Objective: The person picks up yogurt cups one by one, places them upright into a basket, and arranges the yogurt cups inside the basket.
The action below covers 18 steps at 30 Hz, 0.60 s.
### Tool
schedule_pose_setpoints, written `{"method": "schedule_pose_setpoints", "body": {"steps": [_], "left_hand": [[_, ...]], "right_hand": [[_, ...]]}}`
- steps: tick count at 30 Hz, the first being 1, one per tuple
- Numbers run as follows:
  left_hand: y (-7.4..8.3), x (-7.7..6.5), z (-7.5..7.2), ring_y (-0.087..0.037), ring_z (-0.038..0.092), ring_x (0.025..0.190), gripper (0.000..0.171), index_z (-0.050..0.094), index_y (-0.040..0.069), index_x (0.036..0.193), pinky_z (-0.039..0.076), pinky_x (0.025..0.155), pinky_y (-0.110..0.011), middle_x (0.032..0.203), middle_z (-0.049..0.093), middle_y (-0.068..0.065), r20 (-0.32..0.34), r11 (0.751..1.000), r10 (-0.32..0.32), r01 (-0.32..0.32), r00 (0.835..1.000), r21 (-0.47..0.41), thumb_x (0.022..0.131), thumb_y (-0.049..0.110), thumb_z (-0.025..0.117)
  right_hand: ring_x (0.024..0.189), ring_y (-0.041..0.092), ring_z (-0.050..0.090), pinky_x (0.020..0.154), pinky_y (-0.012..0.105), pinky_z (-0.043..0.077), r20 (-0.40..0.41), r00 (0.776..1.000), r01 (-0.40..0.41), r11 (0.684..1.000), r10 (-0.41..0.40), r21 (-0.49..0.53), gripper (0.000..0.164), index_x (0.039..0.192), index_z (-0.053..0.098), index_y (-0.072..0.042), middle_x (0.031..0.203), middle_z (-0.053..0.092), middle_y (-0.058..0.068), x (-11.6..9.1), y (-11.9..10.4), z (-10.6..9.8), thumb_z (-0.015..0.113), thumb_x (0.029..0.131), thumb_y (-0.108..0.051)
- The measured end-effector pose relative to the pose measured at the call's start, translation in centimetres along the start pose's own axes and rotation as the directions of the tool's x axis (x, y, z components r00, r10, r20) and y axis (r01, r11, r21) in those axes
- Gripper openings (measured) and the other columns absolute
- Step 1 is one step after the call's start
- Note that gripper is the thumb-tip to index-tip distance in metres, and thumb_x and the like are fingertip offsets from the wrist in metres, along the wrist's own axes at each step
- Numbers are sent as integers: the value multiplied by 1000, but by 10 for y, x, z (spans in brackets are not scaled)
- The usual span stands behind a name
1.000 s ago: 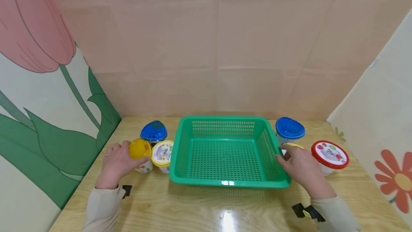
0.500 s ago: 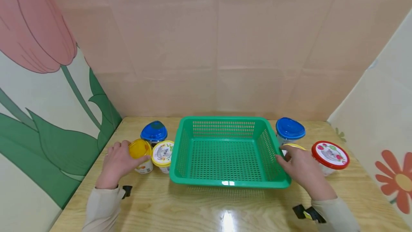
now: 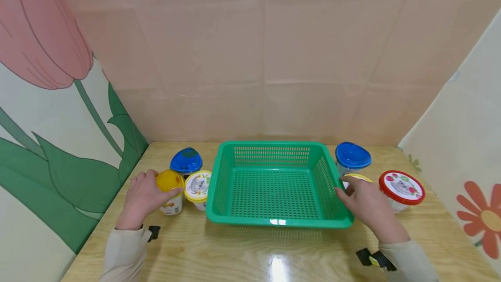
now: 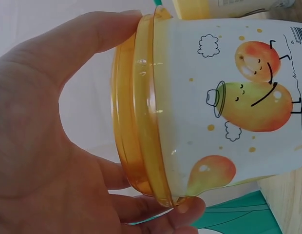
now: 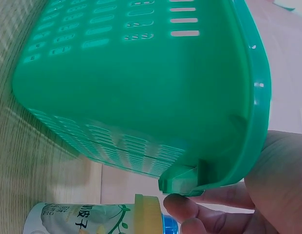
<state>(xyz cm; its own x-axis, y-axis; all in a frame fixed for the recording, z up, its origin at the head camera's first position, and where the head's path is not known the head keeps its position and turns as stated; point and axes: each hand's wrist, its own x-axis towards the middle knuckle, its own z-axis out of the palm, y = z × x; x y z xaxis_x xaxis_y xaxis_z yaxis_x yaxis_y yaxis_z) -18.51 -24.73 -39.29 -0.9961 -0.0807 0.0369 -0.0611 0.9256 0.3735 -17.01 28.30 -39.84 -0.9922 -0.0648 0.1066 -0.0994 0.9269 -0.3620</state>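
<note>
My left hand (image 3: 142,199) grips a white tub with a translucent amber lid (image 3: 169,180), thumb on one side of the lid and fingers on the other. Its label (image 4: 258,87) shows cartoon mangoes in the left wrist view. Right of the tub is a yellow-rimmed tub (image 3: 197,186); behind it is a blue-lidded jar (image 3: 186,160). My right hand (image 3: 369,206) pinches the right rim of a green plastic basket (image 3: 274,223), fingers curled under its outer edge. A yellow-lidded tub (image 5: 92,219) stands just beyond those fingers, mostly hidden by the hand in the head view.
Right of the basket are a blue-lidded jar (image 3: 353,156) and a red-lidded tub (image 3: 401,187). All stand on a wooden table (image 3: 235,256). A plain pinkish backdrop (image 3: 266,55) rises behind, with flower-printed panels at both sides.
The amber-lidded tub has shifted slightly toward me under my left hand, and more of its label shows. The right hand and basket have stayed put.
</note>
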Motion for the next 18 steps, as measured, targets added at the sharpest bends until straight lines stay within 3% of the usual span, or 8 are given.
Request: {"method": "schedule_pose_setpoints", "body": {"steps": [18], "left_hand": [[-1,-3,-4,-40,47,94,97,49,-16,127,42,74,-47,108,55,-30,27,999,22,-23,999,30,79,66,71]], "right_hand": [[68,19,56,51,30,45,-21,999,26,1000,-26,4,45,123,63,5,86,67,11,0,1,0,71,92,-26]]}}
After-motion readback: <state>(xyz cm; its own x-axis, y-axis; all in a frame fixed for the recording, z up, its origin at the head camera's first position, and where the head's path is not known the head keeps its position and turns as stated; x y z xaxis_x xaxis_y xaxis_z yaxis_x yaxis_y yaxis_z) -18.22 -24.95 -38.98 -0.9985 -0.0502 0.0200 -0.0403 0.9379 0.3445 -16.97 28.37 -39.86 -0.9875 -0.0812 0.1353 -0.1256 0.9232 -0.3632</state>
